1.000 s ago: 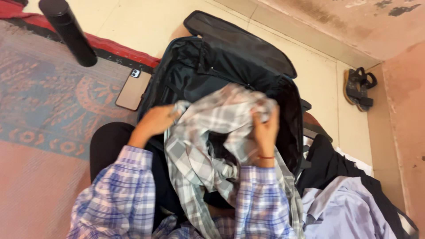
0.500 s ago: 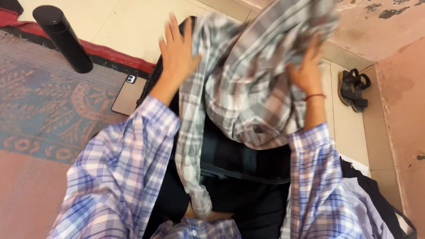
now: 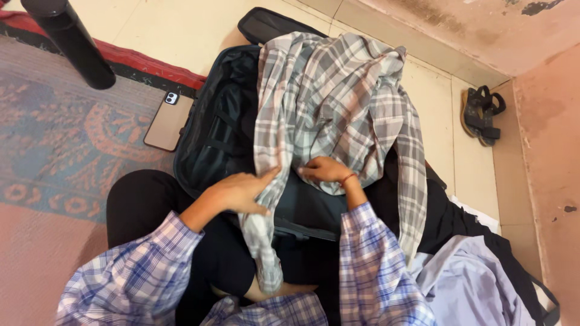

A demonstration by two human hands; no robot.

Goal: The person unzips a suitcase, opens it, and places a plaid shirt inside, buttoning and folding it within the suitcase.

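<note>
A grey and white checked shirt point(image 3: 338, 102) lies spread over an open dark suitcase point(image 3: 208, 145) on the floor. My left hand point(image 3: 241, 192) pinches the shirt's near left edge where a sleeve hangs down toward my lap. My right hand point(image 3: 325, 170) rests flat on the shirt's near hem, fingers together. Both arms wear blue checked sleeves, and a red thread circles my right wrist.
A phone point(image 3: 168, 121) lies on the patterned rug point(image 3: 54, 139) left of the suitcase. A black cylindrical bottle point(image 3: 69, 42) stands at the top left. Sandals point(image 3: 481, 113) sit by the wall at right. A pile of dark and pale lilac clothes point(image 3: 471, 278) lies at the lower right.
The shirt was bunched in both hands, then lifted and flung out. Now it lies spread over the suitcase, and both hands have come down to its near edge.
</note>
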